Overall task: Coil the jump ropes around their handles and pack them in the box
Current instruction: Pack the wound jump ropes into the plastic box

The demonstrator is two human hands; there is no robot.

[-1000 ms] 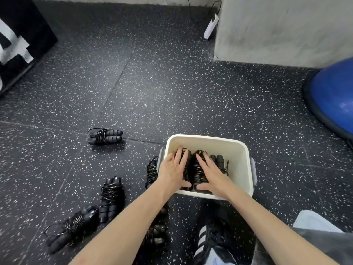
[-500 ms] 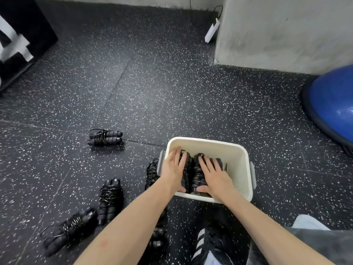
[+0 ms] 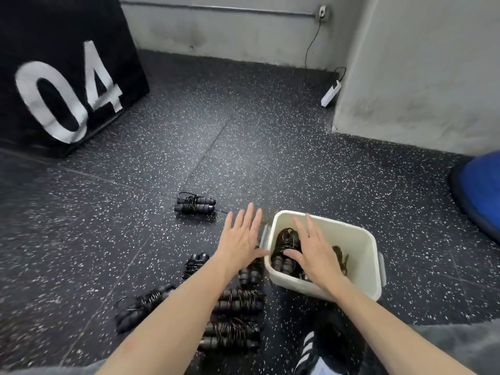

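If we reach for the next rope too fast, our left hand (image 3: 241,240) could bump the box (image 3: 359,269) and tip it, because it hovers just outside the box's left wall. Loose cord could also catch on the rim and undo a coil. Both our hands are flat with fingers spread, holding nothing. Our right hand (image 3: 315,251) is over the box, above the coiled ropes in the box (image 3: 285,246) (we can see at least two bundles in there, maybe more under the hand).

On the floor (image 3: 189,147) we count six coiled ropes waiting. One far rope (image 3: 195,203) lies alone, away from the box. One rope (image 3: 195,263) pokes out beside our left arm. One small bundle (image 3: 250,272) sits against the box's left wall. Two stacked bundles (image 3: 235,318) lie near our shoe (image 3: 328,345). One left bundle (image 3: 140,305) lies furthest from the box.

One box. Two hands.
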